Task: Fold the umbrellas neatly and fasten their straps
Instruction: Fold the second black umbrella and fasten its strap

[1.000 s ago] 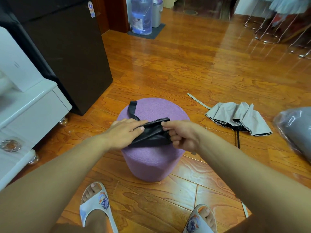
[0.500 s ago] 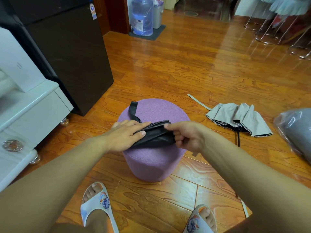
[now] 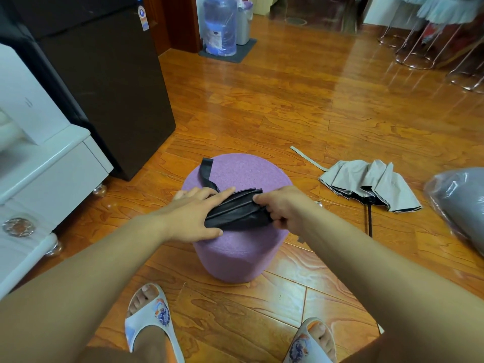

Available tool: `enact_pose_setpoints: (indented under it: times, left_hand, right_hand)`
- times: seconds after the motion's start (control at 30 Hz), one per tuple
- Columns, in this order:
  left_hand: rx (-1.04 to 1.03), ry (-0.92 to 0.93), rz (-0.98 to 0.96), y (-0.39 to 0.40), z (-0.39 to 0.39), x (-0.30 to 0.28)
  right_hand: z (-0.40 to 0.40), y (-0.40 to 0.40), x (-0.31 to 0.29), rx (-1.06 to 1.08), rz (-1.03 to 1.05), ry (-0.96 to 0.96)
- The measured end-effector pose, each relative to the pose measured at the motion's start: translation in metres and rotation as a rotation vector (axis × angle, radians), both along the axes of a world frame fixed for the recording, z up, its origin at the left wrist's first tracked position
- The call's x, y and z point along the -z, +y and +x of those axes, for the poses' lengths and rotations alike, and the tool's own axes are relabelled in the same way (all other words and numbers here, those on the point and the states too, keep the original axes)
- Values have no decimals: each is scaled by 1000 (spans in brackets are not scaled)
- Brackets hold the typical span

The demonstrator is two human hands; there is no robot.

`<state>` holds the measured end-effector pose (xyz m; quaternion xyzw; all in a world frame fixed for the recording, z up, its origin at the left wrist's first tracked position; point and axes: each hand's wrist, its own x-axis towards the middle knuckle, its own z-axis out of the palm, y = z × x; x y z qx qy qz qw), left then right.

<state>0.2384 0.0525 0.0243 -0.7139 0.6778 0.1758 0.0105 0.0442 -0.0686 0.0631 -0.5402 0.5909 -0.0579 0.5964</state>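
Head view: black umbrella (image 3: 237, 209) lies left-right (on stool (image 3: 235, 247)); left hand (image 3: 192, 216) flat, right hand (image 3: 284, 209) pinching it.

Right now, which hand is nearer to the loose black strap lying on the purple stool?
Left. The left hand lies beside the strap; the right hand grips the black umbrella farther right.

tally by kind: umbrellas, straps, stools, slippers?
Umbrellas: 2 (black umbrella on the stool, grey umbrella on the floor)
Straps, both loose: 2 (black strap, grey strap)
Stools: 1 (purple stool)
Slippers: 2 (left slipper, right slipper)
Total: 7
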Motion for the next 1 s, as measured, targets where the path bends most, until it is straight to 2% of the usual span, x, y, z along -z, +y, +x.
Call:
enact_pose_setpoints:
  times: [0.1, 0.13, 0.17, 0.2, 0.23, 0.27, 0.33, 0.4, 0.47, 0.57, 0.67, 0.8, 0.87, 0.93, 1.0]
  left_hand:
    - [13, -5, -9, 2, 1, 1]
    - [16, -15, -7, 2, 1, 1]
    - [18, -28, -4, 2, 1, 1]
    - [19, -38, -5, 2, 1, 1]
    - [22, -46, -7, 1, 1, 2]
    - [28, -57, -10, 0, 1, 3]
    - [44, -82, -21, -1, 1, 5]
    - [66, -118, -37, 0, 1, 6]
    - [81, -155, -50, 0, 1, 8]
    - [80, -173, -85, -1, 4, 10]
    - [101, -134, -113, -4, 10, 8]
    - [71, -22, -56, -5, 17, 4]
    - [88, -40, -29, -4, 15, 5]
    - [115, -69, -39, -3, 12, 8]
    - [119, -51, -54, -3, 14, 10]
  right_hand:
    - [-9, -3, -7, -98, 38, 14]
    - [-13, -7, -8, -151, -20, 50]
    - [-18, -12, -7, -227, -191, 142]
    - [-25, -19, -5, -308, -460, 263]
    - [-31, -24, -2, -378, -769, 299]
    - [-37, -24, 0, -470, -1005, 217]
    - [-44, -22, 12, -804, -1156, 47]
    - [-48, -27, 39, -1037, -1157, 219]
    - [-56, -42, 54, -1011, -1103, 388]
    - [-72, -61, 52, -872, -1028, 282]
    - [-77, -66, 47, -871, -963, 159]
    - [-88, -73, 29, -764, -382, 10]
    - [-95, -75, 29, -773, -250, 14]
    - [-97, -73, 36, -804, -319, 49]
    - [-97, -69, 42, -860, -591, 116]
